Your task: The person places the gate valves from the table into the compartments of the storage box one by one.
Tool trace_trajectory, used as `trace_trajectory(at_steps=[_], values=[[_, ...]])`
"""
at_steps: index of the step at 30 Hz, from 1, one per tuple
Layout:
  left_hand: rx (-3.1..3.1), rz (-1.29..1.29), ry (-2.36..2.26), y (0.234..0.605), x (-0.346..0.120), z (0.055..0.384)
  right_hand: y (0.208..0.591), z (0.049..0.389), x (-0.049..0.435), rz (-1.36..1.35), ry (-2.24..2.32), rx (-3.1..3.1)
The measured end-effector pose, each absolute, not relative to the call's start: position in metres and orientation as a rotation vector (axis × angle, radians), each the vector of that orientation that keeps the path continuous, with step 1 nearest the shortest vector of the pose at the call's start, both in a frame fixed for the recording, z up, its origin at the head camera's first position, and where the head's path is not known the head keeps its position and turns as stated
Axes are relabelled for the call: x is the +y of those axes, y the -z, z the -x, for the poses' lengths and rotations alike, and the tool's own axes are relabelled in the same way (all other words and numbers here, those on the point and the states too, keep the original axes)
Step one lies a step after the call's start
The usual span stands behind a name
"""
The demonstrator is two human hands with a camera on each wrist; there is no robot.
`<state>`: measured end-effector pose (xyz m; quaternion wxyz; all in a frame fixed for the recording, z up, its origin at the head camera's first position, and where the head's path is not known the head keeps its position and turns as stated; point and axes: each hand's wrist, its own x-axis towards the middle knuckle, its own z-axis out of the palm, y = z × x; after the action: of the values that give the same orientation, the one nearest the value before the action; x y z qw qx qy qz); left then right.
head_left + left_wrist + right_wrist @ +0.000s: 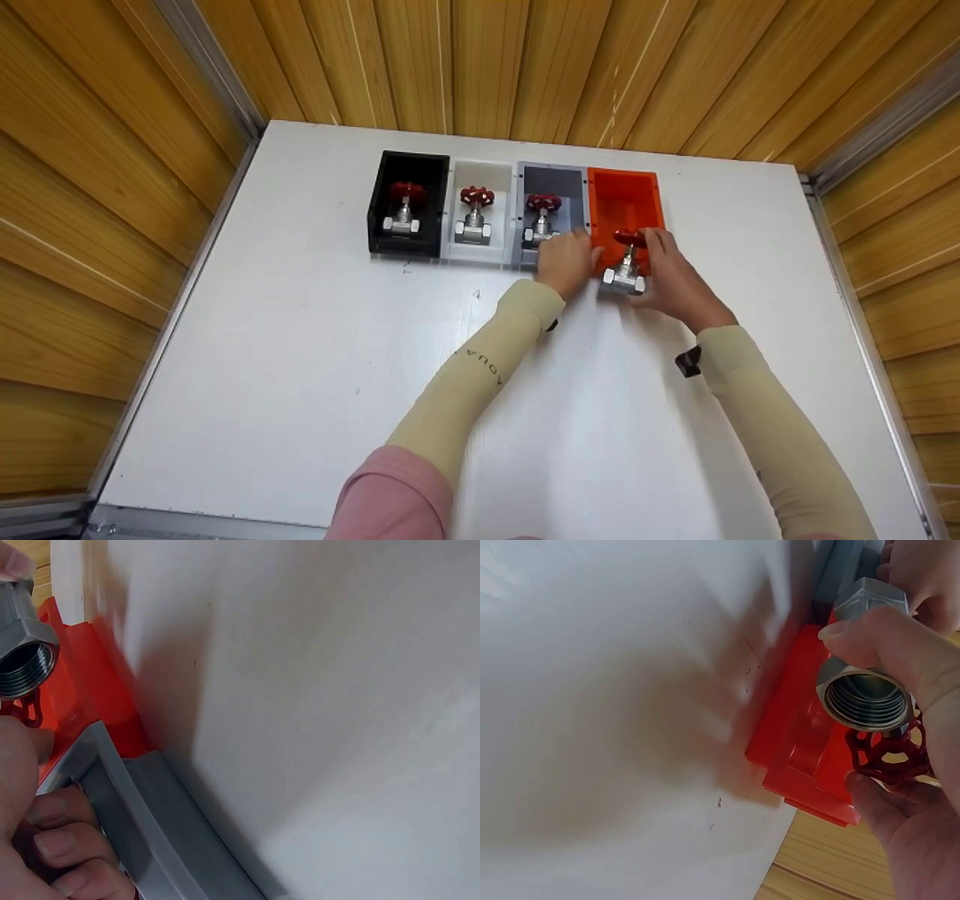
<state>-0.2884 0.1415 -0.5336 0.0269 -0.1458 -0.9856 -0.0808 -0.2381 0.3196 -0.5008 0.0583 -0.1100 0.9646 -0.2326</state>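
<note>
My right hand (pixel 673 283) holds a steel gate valve (pixel 624 280) with a red handwheel (pixel 889 757) just above the front of the orange bin (pixel 624 187). In the right wrist view the thumb lies across the valve body (pixel 871 594) and the fingers reach the handwheel; one threaded end faces the camera. My left hand (pixel 566 262) grips the front of the grey bin (pixel 142 825) beside the orange one, its fingers (pixel 71 836) curled over the wall. Inside the grey bin, close to that hand, stands another gate valve (pixel 541 217), partly covered by the hand.
Left of the grey bin, a white bin (pixel 480 255) and a black bin (pixel 409 246) stand in the same row, with a gate valve (pixel 474 225) in the white one and a gate valve (pixel 403 223) in the black one. Wood-patterned panels (pixel 480 67) border the white table (pixel 300 360).
</note>
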Motion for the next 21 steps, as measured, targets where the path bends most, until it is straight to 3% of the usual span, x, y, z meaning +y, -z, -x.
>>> trace_trajectory(at_steps=[21], values=[[-3.063, 0.436, 0.266, 0.534, 0.142, 0.289, 0.492, 0.258, 0.316, 0.273, 0.653, 2.876]])
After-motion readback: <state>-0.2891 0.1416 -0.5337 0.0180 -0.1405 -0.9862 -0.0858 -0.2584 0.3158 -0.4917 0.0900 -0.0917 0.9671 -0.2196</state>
